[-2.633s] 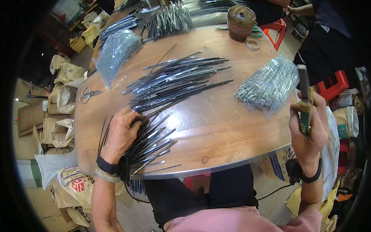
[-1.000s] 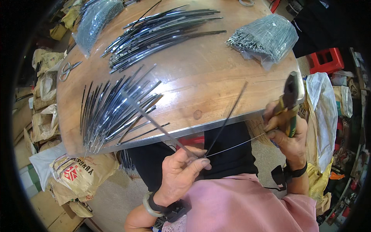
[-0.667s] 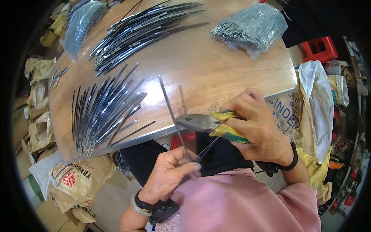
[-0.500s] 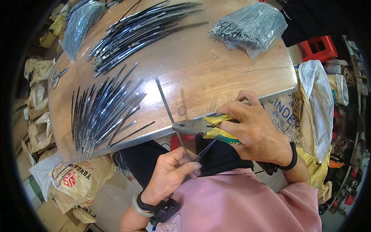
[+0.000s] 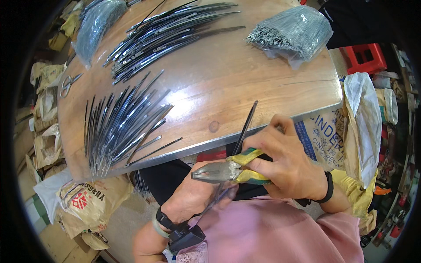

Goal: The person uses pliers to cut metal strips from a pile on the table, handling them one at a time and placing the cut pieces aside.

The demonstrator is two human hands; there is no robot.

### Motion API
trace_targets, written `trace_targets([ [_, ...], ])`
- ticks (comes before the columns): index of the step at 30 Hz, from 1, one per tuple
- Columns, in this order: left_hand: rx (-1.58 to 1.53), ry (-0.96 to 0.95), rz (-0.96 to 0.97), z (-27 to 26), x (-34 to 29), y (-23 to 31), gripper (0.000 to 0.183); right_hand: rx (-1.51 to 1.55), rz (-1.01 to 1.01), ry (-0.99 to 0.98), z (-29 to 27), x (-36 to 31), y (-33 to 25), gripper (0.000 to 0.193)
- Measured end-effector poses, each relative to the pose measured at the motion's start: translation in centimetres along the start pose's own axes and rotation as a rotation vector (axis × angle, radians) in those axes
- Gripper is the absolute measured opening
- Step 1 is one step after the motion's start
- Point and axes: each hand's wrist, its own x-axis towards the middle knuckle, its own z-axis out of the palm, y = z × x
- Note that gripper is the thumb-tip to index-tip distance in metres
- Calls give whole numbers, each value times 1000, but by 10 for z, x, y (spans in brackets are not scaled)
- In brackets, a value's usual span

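Observation:
My right hand [image 5: 294, 160] is wrapped round the yellow-and-green handles of a pair of pliers [image 5: 215, 172]. The jaws point left, just above my left hand [image 5: 190, 193]. A thin dark strip [image 5: 249, 120] slants from over the table's front edge down behind the pliers toward my lap. My left hand is closed on its lower part; the fingers are partly hidden and blurred. The jaws appear apart from the strip. On the wooden table [image 5: 285, 92], a fanned pile of dark strips [image 5: 127, 127] lies at the near left.
A larger heap of dark strips [image 5: 162, 41] lies farther back. Clear bags of thin metal pieces stand at the back right [image 5: 294, 33] and back left [image 5: 98, 28]. Scissors [image 5: 68, 85] rest by the left edge. Printed sacks [image 5: 90, 201] and a red stool [image 5: 364, 57] surround the table.
The pliers have come off the strip and moved down over my left hand. The strip has swung from leaning left to leaning right. The view has shifted slightly.

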Motion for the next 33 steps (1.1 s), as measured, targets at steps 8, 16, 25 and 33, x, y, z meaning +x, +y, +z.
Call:
trace_targets([
  [8,-312,102,371,4,-8,-12,10,135,171,72,-1,-28,6,26],
  [16,68,261,690,18,-11,-14,9,393,177,-121,-2,-28,0,48],
  [25,178,434,842,5,-26,3,6,289,62,-122,4,10,-10,35],
  [33,863,992,1057,-66,-72,20,5,45,179,145,-57,51,34,22],
])
